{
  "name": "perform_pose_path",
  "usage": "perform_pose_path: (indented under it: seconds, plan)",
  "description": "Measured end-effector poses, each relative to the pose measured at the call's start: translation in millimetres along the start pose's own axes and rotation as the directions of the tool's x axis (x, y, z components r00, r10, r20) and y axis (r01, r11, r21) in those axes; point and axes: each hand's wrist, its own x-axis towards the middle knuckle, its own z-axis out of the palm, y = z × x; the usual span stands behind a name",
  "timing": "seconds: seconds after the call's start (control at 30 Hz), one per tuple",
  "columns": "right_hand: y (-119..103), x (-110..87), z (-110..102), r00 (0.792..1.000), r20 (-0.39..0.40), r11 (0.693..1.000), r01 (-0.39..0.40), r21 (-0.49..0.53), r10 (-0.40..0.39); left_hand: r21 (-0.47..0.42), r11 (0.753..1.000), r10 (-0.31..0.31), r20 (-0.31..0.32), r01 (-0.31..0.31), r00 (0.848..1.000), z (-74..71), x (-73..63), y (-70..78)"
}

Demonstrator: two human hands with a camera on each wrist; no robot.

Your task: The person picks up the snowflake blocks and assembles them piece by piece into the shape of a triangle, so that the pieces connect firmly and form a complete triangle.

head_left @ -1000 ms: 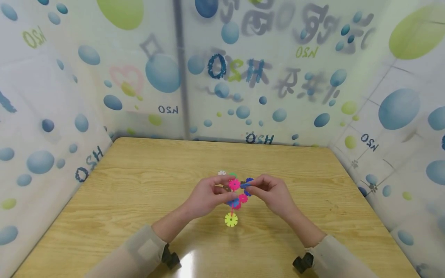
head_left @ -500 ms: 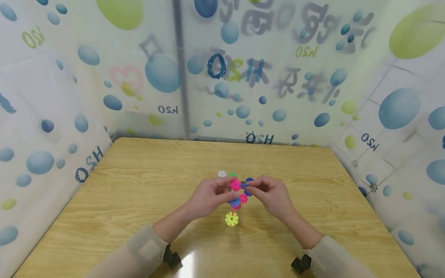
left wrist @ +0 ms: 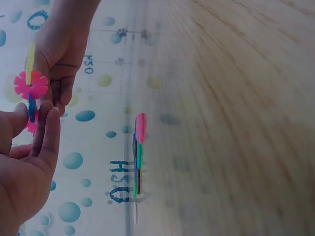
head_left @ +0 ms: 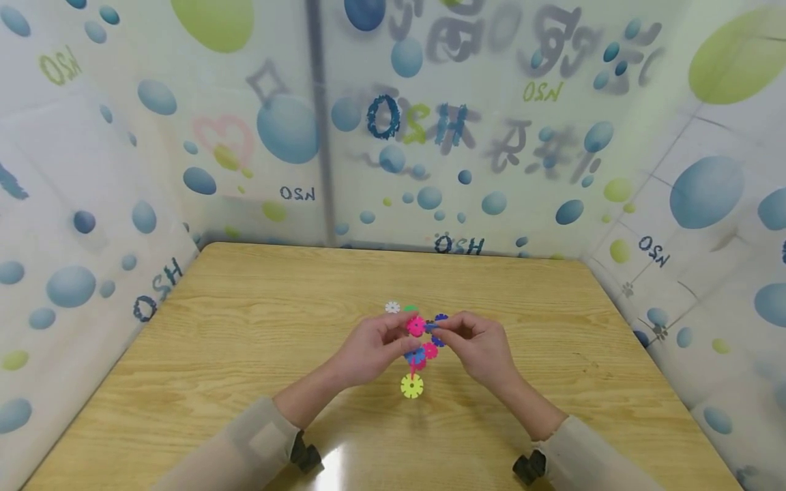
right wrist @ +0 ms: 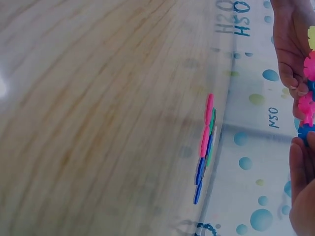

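My left hand (head_left: pixel 368 348) pinches a short chain of slotted plastic snowflake discs between thumb and fingers. Its yellow disc (head_left: pixel 412 386) hangs lowest in the head view; a pink disc (left wrist: pixel 30 85), a blue disc (left wrist: pixel 32 107) and another pink disc (head_left: pixel 416 326) follow. With thumb and index finger, my right hand (head_left: pixel 485 341) pinches a second blue disc (right wrist: pixel 306 132), which touches the upper pink disc. How deep their slots interlock cannot be made out. Both hands are raised above the table.
Loose discs lie flat on the wooden table (head_left: pixel 276 286) beyond the hands: a white disc (head_left: pixel 392 307), a green disc (head_left: pixel 410 309), a pink disc (head_left: pixel 430 350), a dark blue disc (head_left: pixel 441 318) and several more. A patterned curtain (head_left: pixel 393 184) encloses the table's back and sides.
The chain and left hand have shifted slightly right, the yellow disc with them. My right hand has moved very slightly left; both hands keep their grip.
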Motion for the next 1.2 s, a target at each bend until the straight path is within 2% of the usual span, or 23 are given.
perform_pose_path:
  seconds: [0.17, 0.37, 0.53, 0.73, 0.87, 1.2]
  plan:
    - [0.3, -0.2, 3.2, 0.998, -0.012, 0.997, 0.065, -0.044, -0.066, 0.006, 1.0, -0.004, 0.004, 0.004, 1.0, 1.0, 0.8, 0.3]
    - [0.3, -0.3, 3.7, 0.999, -0.01, 0.998, 0.048, -0.029, -0.049, 0.04, 0.999, -0.031, -0.011, 0.031, 0.999, 1.4, 1.5, -1.9]
    - [1.4, 0.7, 2.9, 0.999, 0.018, 0.998, 0.051, -0.045, -0.05, -0.028, 0.998, -0.063, -0.001, 0.063, 0.998, -0.2, 1.3, -4.6]
    - [3.4, 0.7, 1.8, 0.997, 0.035, 0.995, 0.067, -0.067, -0.065, -0.13, 0.99, -0.053, -0.014, 0.051, 0.998, -2.6, 2.1, -6.4]
    - [2.3, -0.7, 1.7, 0.995, 0.053, 0.994, 0.088, -0.061, -0.085, -0.146, 0.988, -0.053, -0.028, 0.049, 0.998, -3.7, 4.4, -6.2]
    - [0.2, -0.6, 3.9, 0.989, 0.074, 0.988, 0.134, -0.079, -0.128, -0.131, 0.986, -0.101, 0.004, 0.101, 0.995, -2.3, 8.7, -3.9]
